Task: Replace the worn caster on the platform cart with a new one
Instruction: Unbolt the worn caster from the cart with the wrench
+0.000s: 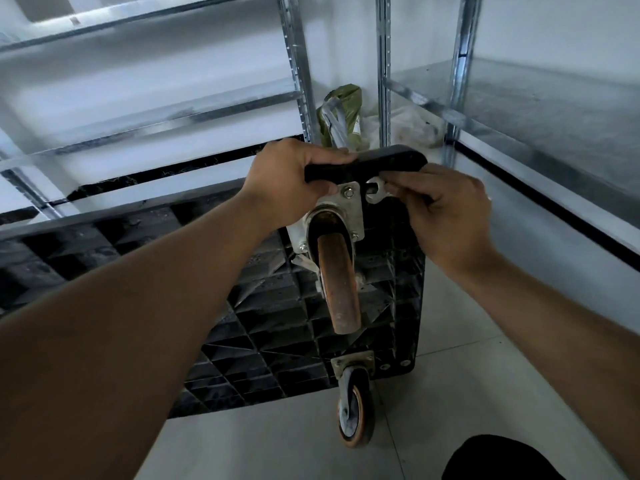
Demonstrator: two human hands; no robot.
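Step in hand looked like unbolting: worn orange-brown caster (341,282) on steel plate (343,211) sat at upper corner of tipped black ribbed plastic platform cart (270,306). Left hand (291,178) gripped cart's top edge; right hand (446,209) fingers pinched silver open-end wrench (375,192) just beside plate. Next move needed wrench seated squarely on plate nut (348,193).

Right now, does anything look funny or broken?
The platform cart is tipped on edge, its ribbed underside showing and wheels sticking out sideways. The upper caster has a brown, worn-looking wheel. The left hand grips the cart's edge; the right hand holds a wrench at that caster's plate.
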